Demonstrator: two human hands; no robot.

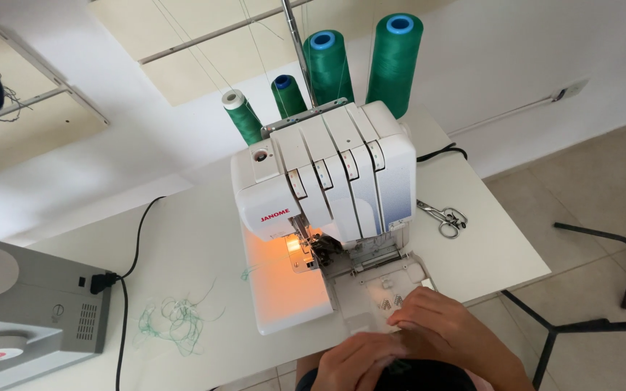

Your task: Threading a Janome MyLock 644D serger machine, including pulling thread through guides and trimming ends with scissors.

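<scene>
A white overlock sewing machine (327, 195) stands at the centre of a white table (204, 246), and it serves as the reference for all positions below. No containers are in view; the nearest equivalent is the thread stand directly behind the machine, which carries four cones of green thread (395, 61), two tall ones at the right and two shorter ones at the left, with threads running up to a metal guide rod. The machine's work lamp casts an orange glow on the bed around the presser foot (313, 250). To the right of the machine, on the table, lie small metal thread snips (445, 217) and a black cable (440, 152). To the front left of the machine lies a loose tangle of green thread scraps (175, 322). Further left stands a grey machine (27, 304) with a black power cord (128, 268) plugged into its side. At the front right corner of the machine, the right hand (443, 329) rests on the clear front cover (378, 289), fingers together and bent. The left hand (356, 362) sits just beside it, nearer the table edge, touching the right hand; its fingers curl inward, and whether they grip anything cannot be determined. Dark fabric (414, 373) shows just below both hands.
</scene>
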